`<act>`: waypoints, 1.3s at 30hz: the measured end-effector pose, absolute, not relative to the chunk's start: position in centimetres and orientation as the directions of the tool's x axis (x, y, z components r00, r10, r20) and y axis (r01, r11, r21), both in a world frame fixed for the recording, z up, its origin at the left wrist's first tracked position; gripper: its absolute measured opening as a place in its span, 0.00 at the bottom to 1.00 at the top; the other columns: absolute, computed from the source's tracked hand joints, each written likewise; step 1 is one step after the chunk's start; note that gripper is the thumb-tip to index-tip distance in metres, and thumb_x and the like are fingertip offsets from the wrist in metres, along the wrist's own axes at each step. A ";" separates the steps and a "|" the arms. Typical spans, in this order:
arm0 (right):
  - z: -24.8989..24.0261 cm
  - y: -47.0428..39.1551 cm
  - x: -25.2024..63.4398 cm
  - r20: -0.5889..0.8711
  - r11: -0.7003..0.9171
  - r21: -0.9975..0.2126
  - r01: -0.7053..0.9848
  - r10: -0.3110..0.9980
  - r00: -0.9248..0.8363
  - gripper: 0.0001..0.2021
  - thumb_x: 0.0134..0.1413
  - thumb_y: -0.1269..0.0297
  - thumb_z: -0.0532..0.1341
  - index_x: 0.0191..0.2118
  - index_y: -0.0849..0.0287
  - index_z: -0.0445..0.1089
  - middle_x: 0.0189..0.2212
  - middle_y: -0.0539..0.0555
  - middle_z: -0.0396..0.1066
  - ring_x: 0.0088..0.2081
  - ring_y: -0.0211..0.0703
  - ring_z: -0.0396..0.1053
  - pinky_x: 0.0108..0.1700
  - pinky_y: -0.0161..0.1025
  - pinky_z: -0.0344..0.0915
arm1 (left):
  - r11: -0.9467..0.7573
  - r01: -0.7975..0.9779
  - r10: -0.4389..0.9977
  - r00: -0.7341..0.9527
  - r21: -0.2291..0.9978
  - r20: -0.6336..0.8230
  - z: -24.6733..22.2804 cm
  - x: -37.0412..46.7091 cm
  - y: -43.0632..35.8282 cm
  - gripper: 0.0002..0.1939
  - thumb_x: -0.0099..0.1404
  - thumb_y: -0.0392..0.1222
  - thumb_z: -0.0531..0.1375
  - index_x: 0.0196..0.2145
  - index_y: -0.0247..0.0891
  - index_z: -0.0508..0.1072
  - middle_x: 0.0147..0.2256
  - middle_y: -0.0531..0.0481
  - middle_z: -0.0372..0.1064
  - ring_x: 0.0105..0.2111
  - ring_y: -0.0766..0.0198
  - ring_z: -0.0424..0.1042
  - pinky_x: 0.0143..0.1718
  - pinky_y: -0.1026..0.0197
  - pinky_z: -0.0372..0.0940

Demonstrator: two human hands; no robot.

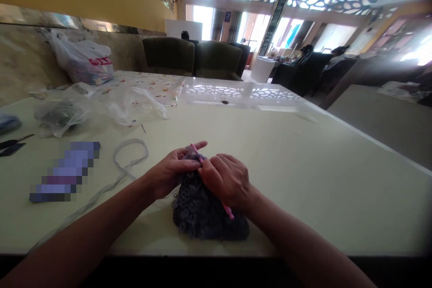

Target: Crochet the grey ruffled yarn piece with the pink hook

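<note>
We seemed mid-stitch, left hand (170, 166) pinching the grey crochet (193, 207), right hand (229, 177) clamped around the pink hook (228, 211), and the next move likely called for a steady pull.

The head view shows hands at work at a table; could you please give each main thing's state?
Left hand, gripping the dark grey ruffled piece
Right hand, closed around the pink crochet hook
Pink crochet hook, slanted, partly covered
Dark grey ruffled piece, bunched on the table
Pale ribbon yarn, loosely looped
White printed carrier bag, upright, bulging
Left clear bag, crumpled
Right clear bag, crumpled
</note>
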State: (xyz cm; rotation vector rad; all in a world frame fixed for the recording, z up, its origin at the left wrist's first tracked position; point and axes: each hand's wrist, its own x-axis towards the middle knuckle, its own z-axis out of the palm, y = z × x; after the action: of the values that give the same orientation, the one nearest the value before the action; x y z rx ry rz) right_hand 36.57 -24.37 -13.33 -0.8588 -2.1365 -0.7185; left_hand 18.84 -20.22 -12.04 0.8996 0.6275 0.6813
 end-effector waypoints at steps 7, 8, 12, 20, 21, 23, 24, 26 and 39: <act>-12.5 -23.5 38.0 0.759 0.746 0.127 0.654 0.352 -0.548 0.08 0.64 0.69 0.56 0.33 0.60 0.68 0.23 0.47 0.66 0.24 0.33 0.61 0.30 0.33 0.57 | 0.462 -0.265 0.696 0.700 0.846 -0.161 -12.0 17.9 -19.4 0.40 0.49 0.32 0.71 0.60 0.39 0.68 0.34 0.50 0.77 0.33 0.66 0.74 0.40 0.65 0.65; -12.3 -23.5 38.1 0.746 0.749 0.109 0.654 0.373 -0.551 0.07 0.64 0.69 0.57 0.34 0.60 0.69 0.24 0.48 0.68 0.25 0.33 0.63 0.30 0.33 0.57 | 0.452 -0.264 0.703 0.693 0.852 -0.158 -12.1 17.9 -19.3 0.40 0.49 0.32 0.71 0.60 0.39 0.68 0.34 0.50 0.77 0.33 0.66 0.73 0.40 0.65 0.65; -11.4 -23.8 38.7 0.702 0.766 0.021 0.643 0.447 -0.555 0.07 0.63 0.69 0.58 0.33 0.60 0.72 0.27 0.50 0.71 0.25 0.33 0.64 0.29 0.33 0.57 | 0.425 -0.248 0.733 0.658 0.871 -0.170 -12.0 17.7 -18.8 0.39 0.50 0.31 0.71 0.60 0.37 0.68 0.33 0.50 0.77 0.32 0.67 0.73 0.38 0.66 0.65; -9.9 -23.9 40.0 0.565 0.708 -0.586 0.393 0.706 -0.427 0.11 0.63 0.69 0.58 0.30 0.62 0.73 0.26 0.52 0.71 0.25 0.33 0.65 0.28 0.32 0.59 | 0.342 -0.147 0.775 0.603 0.928 -0.190 -11.5 17.7 -18.5 0.37 0.48 0.34 0.71 0.57 0.37 0.72 0.36 0.45 0.79 0.34 0.61 0.76 0.40 0.61 0.65; -9.7 -23.8 40.3 0.528 0.661 -0.656 0.363 0.746 -0.406 0.11 0.62 0.69 0.58 0.29 0.62 0.73 0.25 0.51 0.71 0.25 0.33 0.65 0.28 0.32 0.60 | 0.326 -0.138 0.782 0.595 0.935 -0.185 -11.6 17.7 -18.5 0.35 0.48 0.34 0.71 0.56 0.37 0.73 0.35 0.46 0.78 0.34 0.62 0.75 0.40 0.62 0.65; -9.6 -23.5 40.8 0.460 0.581 -0.749 0.318 0.802 -0.382 0.12 0.62 0.68 0.59 0.27 0.62 0.73 0.24 0.51 0.71 0.26 0.35 0.66 0.29 0.33 0.61 | 0.302 -0.142 0.790 0.591 0.943 -0.165 -11.6 17.7 -18.5 0.32 0.48 0.34 0.71 0.53 0.37 0.76 0.34 0.47 0.78 0.33 0.63 0.75 0.38 0.64 0.65; -9.6 -23.4 41.0 0.433 0.552 -0.780 0.295 0.817 -0.382 0.12 0.62 0.67 0.60 0.27 0.62 0.73 0.24 0.52 0.72 0.26 0.36 0.66 0.30 0.34 0.62 | 0.299 -0.152 0.789 0.595 0.942 -0.155 -11.6 17.7 -18.6 0.30 0.48 0.34 0.71 0.51 0.36 0.77 0.34 0.48 0.77 0.33 0.64 0.74 0.38 0.64 0.64; -9.9 -23.2 40.9 0.408 0.514 -0.825 0.235 0.829 -0.383 0.14 0.63 0.64 0.59 0.27 0.61 0.73 0.24 0.52 0.72 0.28 0.37 0.68 0.33 0.35 0.64 | 0.316 -0.183 0.776 0.614 0.931 -0.143 -11.7 17.8 -18.8 0.29 0.49 0.35 0.71 0.50 0.37 0.78 0.33 0.49 0.77 0.31 0.65 0.74 0.37 0.65 0.65; -12.5 -24.6 36.7 0.522 0.495 -0.644 0.584 0.842 -0.138 0.08 0.65 0.60 0.56 0.38 0.57 0.69 0.24 0.47 0.70 0.23 0.34 0.65 0.26 0.29 0.60 | 0.059 -0.166 0.841 0.540 0.984 0.041 -12.7 19.1 -20.9 0.25 0.61 0.45 0.66 0.56 0.42 0.73 0.55 0.42 0.71 0.57 0.47 0.66 0.58 0.49 0.58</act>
State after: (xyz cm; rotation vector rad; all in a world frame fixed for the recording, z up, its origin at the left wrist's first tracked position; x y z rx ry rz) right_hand 36.68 -24.64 -12.54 -1.1919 -1.8338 0.3580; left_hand 19.10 -20.94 -12.73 1.2920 0.6656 0.8539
